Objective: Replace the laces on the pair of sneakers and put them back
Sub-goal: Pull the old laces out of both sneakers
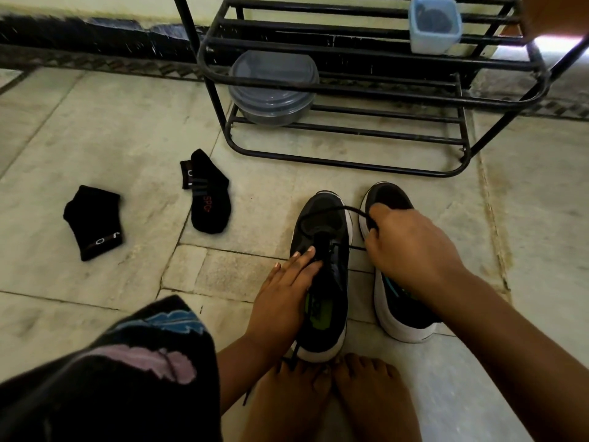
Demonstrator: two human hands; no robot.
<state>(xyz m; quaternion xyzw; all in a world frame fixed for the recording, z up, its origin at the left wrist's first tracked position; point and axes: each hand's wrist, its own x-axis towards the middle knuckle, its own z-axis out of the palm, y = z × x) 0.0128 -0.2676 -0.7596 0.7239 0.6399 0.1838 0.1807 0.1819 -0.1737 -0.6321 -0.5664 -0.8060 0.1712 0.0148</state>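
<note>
Black lace (pixel 322 215) runs in a loose loop over the toe of the left-hand sneaker (pixel 322 282) and off to the right, where the right hand (pixel 411 247) has its fingers curled around the strand and draws it out sideways, above the toe of the other sneaker (pixel 395 199). Both shoes stand side by side on the stone floor (pixel 127 129), toes pointing away from the person, just in front of two bare feet (pixel 325 397). The left hand (pixel 287 291) lies flat along the near shoe's side with its fingers straight, the tips pressing at the tongue and eyelets to steady it; it grips nothing.

Judging by this, the work is at an early or middle stage. The lace on the near shoe looks slack and partly free, and another dark end trails out at the heel, but whether it is the old one coming out or a new one going in cannot be told. The lacing of the second shoe is hidden under the right hand and arm. Neither shoe is back in its place yet.

Beyond the shoes stands a black metal rack (pixel 350 90), probably where the pair belongs, holding a lidded round tub (pixel 274 87) and a small blue box (pixel 435 25). Two black socks (pixel 92 221) (pixel 207 193) lie on the floor to the left.
</note>
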